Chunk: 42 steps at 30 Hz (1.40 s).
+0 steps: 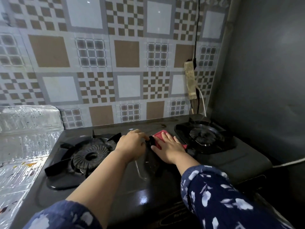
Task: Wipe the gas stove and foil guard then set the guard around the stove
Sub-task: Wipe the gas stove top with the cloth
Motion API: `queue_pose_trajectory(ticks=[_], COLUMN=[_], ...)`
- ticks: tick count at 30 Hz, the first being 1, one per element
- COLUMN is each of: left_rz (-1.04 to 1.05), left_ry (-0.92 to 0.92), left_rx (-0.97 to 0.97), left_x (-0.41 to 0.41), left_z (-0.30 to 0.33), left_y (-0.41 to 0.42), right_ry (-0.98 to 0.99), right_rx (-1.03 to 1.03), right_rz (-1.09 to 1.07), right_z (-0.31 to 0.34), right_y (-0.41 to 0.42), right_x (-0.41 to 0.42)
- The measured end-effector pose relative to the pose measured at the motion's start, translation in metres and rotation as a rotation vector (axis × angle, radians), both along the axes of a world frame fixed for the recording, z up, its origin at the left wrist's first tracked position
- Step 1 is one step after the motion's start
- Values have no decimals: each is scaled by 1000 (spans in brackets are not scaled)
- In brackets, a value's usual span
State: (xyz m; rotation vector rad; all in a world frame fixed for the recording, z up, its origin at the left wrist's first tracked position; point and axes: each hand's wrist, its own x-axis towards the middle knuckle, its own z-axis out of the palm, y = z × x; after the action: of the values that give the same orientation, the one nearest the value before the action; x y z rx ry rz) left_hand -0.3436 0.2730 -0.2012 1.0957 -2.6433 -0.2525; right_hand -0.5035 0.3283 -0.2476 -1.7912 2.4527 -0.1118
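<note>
The black two-burner gas stove [140, 184] fills the middle of the head view. A red cloth [159, 135] lies on its glossy top between the left burner [90, 157] and the right burner [205, 135]. My right hand [168, 147] presses flat on the cloth with straight fingers. Just left of it, my left hand [132, 144] has its fingers curled round a small dark thing at the cloth's left edge; what that thing is I cannot make out. The foil guard [28, 134] stands and lies to the left of the stove, spattered with stains.
A patterned tile wall rises right behind the stove. A power strip [190, 79] hangs on it above the right burner, with a white cord [202, 100] running down. A dark grey wall closes in the right side.
</note>
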Motion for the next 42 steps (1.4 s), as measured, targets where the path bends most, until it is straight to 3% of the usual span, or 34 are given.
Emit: queue_pose_trajectory(ticks=[11,15,20,23,32,34,36,40,42], left_rz=[166,164,198,249,234,231,249,308,318], left_ry=[61,44,55,77,140,143,143,133,129], left_rx=[-23,-32,-44,-44,-79,-100,-111,-98,-83], left_x=[-49,-59,-59,-59,-74,-77,-76,-71,-70], left_z=[0,-1,-6,-9,-7,-7,-5,-5,-7], left_y=[-59,-59,-67,-72,-80,-83,-88,-98,-101], right_ry=[-64,-52,-172,-113,-57,8,-18,-355,-385], right_rx=[30,151,259,212,291,251,237,208,139], right_rz=[94,160,-45,-77,250,240,121,-381,-511], right_z=[4,18,20,10,20,22,27,19,9], right_y=[-119,-130,-128,-134,-154,-154,-161,-189,-190], right_x=[-53,-66,-51,-37,-89,-93,-89,-59,-47])
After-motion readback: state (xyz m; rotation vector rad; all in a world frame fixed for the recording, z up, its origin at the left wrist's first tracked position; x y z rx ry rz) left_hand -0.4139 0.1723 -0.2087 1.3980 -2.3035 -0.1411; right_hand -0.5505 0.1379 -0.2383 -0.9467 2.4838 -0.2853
